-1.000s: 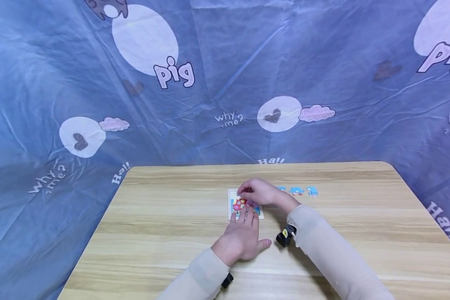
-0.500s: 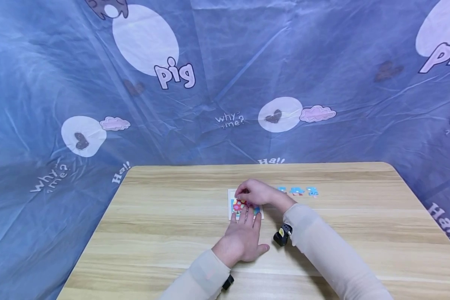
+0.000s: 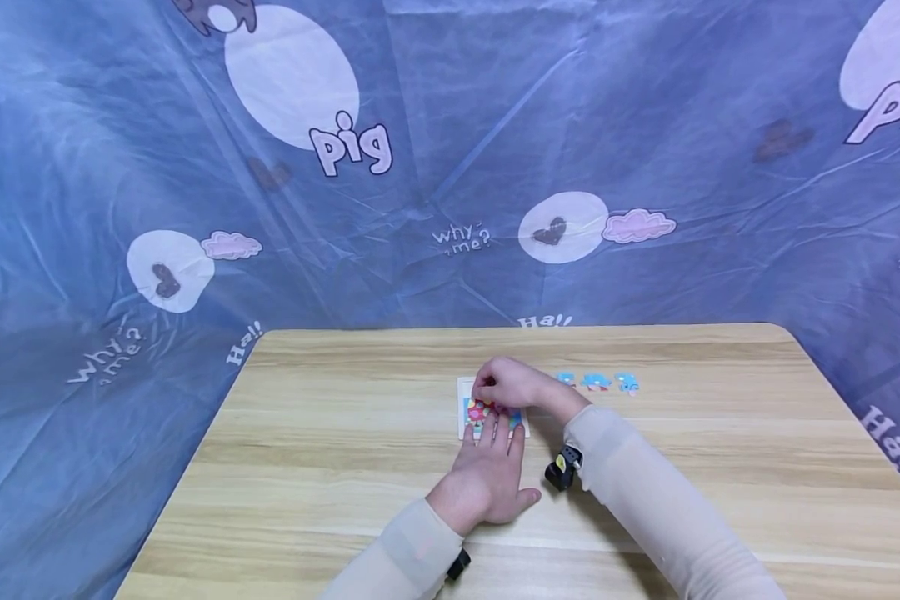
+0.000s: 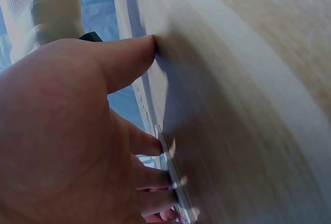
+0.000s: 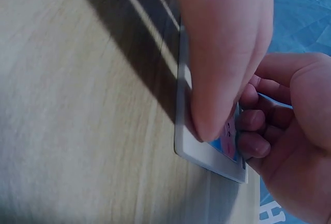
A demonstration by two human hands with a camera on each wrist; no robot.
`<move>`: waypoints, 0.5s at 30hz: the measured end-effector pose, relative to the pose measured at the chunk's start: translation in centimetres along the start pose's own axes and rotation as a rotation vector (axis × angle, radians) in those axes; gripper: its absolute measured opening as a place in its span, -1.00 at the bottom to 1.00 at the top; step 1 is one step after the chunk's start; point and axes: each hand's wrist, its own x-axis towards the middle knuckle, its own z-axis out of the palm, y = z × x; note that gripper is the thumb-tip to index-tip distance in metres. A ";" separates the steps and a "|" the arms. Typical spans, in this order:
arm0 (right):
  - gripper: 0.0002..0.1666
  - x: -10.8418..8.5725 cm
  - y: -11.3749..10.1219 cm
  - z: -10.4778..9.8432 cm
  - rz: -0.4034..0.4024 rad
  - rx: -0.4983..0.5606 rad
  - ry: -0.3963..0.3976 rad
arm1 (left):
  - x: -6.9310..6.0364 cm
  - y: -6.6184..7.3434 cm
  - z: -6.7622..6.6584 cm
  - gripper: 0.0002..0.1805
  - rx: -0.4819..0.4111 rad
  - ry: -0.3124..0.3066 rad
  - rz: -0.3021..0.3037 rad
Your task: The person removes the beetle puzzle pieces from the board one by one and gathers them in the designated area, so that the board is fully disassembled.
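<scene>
A small white-framed jigsaw puzzle (image 3: pixel 461 408) lies on the table, showing a red spotted mushroom and blue areas. My left hand (image 3: pixel 487 483) rests with straight, spread fingers across its near edge; the thumb points out to the right. In the left wrist view those fingertips (image 4: pixel 155 177) touch the board's edge. My right hand (image 3: pixel 513 382) reaches over the puzzle's far side, fingers curled and thumb meeting the fingertips in a pinch on a puzzle piece, mostly hidden. In the right wrist view its curled fingers (image 5: pixel 254 144) lie close to the pink-and-blue picture.
Three loose blue puzzle pieces (image 3: pixel 596 382) lie in a row on the wooden table (image 3: pixel 330 433), right of the board. Behind the table's far edge hangs a blue printed cloth (image 3: pixel 435 167). Both wrists carry small black cameras (image 3: pixel 562 467).
My right hand has shifted slightly left over the puzzle's far side, staying pinched. My left hand stays on the board, its fingers a little more spread. The loose pieces lie still.
</scene>
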 end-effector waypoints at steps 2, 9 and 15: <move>-0.82 0.0 -0.1 0.1 0.008 0.007 0.002 | -0.1 0.0 0.0 0.05 0.002 0.001 0.004; -0.85 -0.2 -0.4 0.4 0.047 0.029 0.022 | -0.4 -0.2 0.2 0.08 -0.012 -0.013 0.010; -0.85 -0.3 -0.5 0.6 0.064 0.066 0.028 | -0.6 -0.3 0.4 0.10 -0.021 -0.025 0.012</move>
